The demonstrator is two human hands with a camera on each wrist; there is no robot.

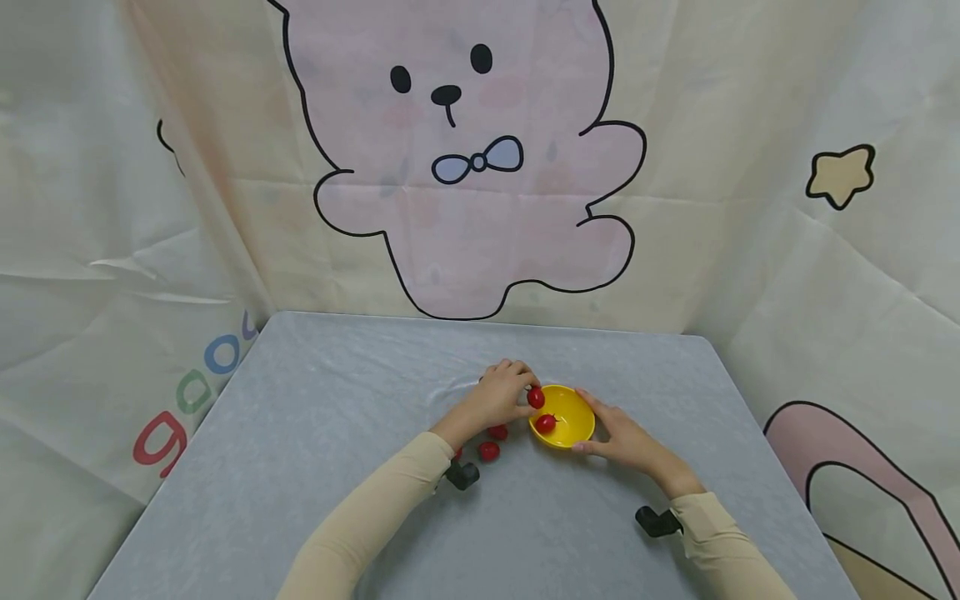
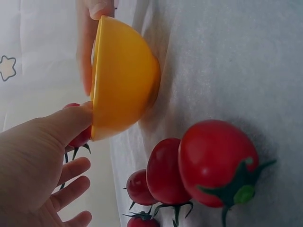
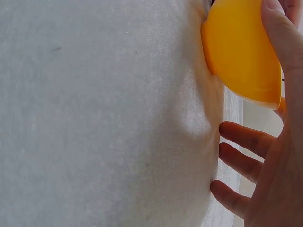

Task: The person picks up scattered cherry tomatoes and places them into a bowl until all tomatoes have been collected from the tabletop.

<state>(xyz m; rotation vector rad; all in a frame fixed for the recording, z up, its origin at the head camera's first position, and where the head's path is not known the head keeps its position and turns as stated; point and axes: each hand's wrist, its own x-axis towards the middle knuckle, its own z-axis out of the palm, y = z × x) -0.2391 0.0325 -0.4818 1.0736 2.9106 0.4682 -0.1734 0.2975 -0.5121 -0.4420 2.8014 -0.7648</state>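
A small yellow bowl (image 1: 572, 408) stands on the grey table (image 1: 337, 433) with one cherry tomato (image 1: 545, 423) inside. My left hand (image 1: 523, 400) pinches another red cherry tomato (image 1: 536, 397) at the bowl's left rim; the left wrist view shows that tomato (image 2: 79, 137) behind my thumb. My right hand (image 1: 591, 427) holds the bowl's right side, with the thumb (image 3: 283, 52) over the bowl's wall (image 3: 239, 52) and a finger (image 2: 86, 52) behind it. Several loose tomatoes (image 2: 215, 163) with green stems lie on the table left of the bowl (image 2: 124, 80), close to my left wrist.
A cloth backdrop (image 1: 465, 167) printed with a cartoon bear rises behind the table and wraps both sides. Black camera mounts (image 1: 657, 522) sit at both wrists. The table's cover wrinkles slightly near the bowl (image 3: 189, 118).
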